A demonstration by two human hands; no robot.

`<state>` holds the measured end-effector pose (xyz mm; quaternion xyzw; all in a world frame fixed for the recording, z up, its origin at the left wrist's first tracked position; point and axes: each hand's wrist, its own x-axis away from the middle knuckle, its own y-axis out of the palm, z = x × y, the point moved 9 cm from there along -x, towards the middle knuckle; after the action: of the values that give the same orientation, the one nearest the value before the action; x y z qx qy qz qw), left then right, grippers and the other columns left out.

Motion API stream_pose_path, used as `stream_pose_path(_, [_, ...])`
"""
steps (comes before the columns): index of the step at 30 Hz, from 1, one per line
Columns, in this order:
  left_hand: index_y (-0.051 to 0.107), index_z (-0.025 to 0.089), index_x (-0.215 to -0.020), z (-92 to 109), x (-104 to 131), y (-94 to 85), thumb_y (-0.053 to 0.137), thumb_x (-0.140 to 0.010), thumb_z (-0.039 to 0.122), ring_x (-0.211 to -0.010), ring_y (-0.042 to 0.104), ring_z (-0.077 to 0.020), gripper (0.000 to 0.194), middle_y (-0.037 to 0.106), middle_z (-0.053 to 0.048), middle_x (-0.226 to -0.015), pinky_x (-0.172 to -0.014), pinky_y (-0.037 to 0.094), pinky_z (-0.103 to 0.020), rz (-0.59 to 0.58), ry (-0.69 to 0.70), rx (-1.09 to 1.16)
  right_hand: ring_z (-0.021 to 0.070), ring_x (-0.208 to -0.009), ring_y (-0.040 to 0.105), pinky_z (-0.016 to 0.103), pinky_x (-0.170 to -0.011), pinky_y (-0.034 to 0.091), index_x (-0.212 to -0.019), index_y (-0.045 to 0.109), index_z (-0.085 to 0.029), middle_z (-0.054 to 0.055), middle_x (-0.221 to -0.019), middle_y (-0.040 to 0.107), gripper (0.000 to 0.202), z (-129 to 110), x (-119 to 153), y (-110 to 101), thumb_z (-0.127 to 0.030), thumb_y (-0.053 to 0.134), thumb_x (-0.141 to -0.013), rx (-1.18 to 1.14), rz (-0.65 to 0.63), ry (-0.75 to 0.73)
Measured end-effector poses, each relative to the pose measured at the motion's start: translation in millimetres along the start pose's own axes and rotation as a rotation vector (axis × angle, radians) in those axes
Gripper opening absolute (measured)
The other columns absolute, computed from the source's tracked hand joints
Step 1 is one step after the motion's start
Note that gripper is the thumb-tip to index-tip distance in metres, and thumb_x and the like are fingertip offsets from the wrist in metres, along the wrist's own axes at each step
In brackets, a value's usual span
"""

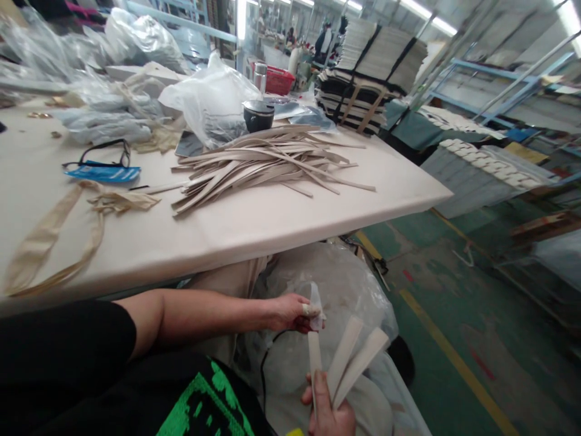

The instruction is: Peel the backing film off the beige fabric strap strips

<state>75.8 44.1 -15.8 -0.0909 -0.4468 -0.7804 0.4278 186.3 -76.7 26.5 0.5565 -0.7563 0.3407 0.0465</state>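
Down at the bottom edge, the right hand (329, 409) is closed around the lower ends of three pale strips (347, 363), which fan upward from the grip. Just above and to the left, the left hand (290, 312) reaches out from under the surface, its fingers pinched shut on the edge of a clear plastic bag (336, 284); one fingertip is wrapped in something white. The big bag bulges on the floor beneath the surface, right behind the strips. The person's black sleeve and a shirt with a green print (204, 402) fill the lower left corner.

Above them runs the cream surface (254, 227). A loose beige fabric band (54, 236) curls along its near left side, and beside that lies a blue tag on a black cord (102, 172). In the middle sits a heap of the same pale strips (267, 163), splayed out untidily. Behind the heap stands a dark cup (258, 115), with a white plastic bag (211, 97) just to its left and crumpled plastic wrapping (100, 103) farther left.

Beyond the surface's far end, strapped bundles of flat stacked sheets (372, 72) rise in a pile, and a red basket (279, 79) sits nearby. To the right, a green floor (454, 303) with a yellow line stretches toward blue metal racks (499, 69).
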Motion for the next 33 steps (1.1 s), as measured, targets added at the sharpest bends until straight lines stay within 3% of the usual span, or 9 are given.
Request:
stream_pose_path(7, [0.064,0.012,-0.072,10,6,4.8,0.078,-0.046,0.057,-0.062,0.055,-0.0117,0.054,0.062,-0.005,-0.072,-0.061,0.039,-0.025,-0.015,0.050,-0.083,0.0081,-0.029,0.036,0.020,-0.034,0.029,-0.056,0.060,-0.015,-0.004,-0.033,0.040,0.063,-4,0,2,-0.076,0.050,-0.065,0.018,-0.036,0.005])
stream_pose_path(14, [0.068,0.012,-0.079,15,13,14.0,0.071,-0.056,0.062,-0.064,0.053,-0.0112,0.055,0.063,-0.005,-0.074,-0.062,0.038,-0.024,-0.101,0.101,-0.188,0.0084,-0.029,0.034,0.021,-0.033,0.029,-0.062,0.064,-0.014,-0.003,-0.037,0.043,0.061,-1,-3,2,-0.074,0.052,-0.066,0.029,-0.034,0.009])
stream_pose_path(24, [0.069,0.011,-0.085,18,17,19.6,0.072,-0.057,0.058,-0.061,0.053,-0.0104,0.055,0.065,-0.007,-0.080,-0.065,0.041,-0.026,-0.171,0.085,-0.162,0.0100,-0.030,0.035,0.023,-0.036,0.030,-0.063,0.062,-0.016,-0.006,-0.033,0.038,0.061,-2,-2,-7,-0.075,0.047,-0.069,0.033,0.006,0.011])
stream_pose_path(29, [0.067,0.012,-0.079,10,10,10.1,0.075,-0.050,0.061,-0.065,0.058,-0.0138,0.057,0.064,-0.006,-0.073,-0.064,0.041,-0.026,-0.099,0.033,-0.150,0.0116,-0.033,0.037,0.024,-0.040,0.032,-0.065,0.062,-0.018,-0.005,-0.034,0.040,0.056,-2,-3,-13,-0.071,0.046,-0.074,0.039,0.069,-0.021])
stream_pose_path(33, [0.062,0.012,-0.068,8,7,0.7,0.076,-0.043,0.062,-0.057,0.054,-0.0113,0.057,0.061,-0.004,-0.064,-0.060,0.040,-0.026,0.018,0.023,-0.184,0.0141,-0.035,0.042,0.026,-0.044,0.034,-0.071,0.065,-0.018,-0.005,-0.035,0.041,0.056,-1,-4,-14,-0.070,0.043,-0.075,0.121,0.092,-0.022])
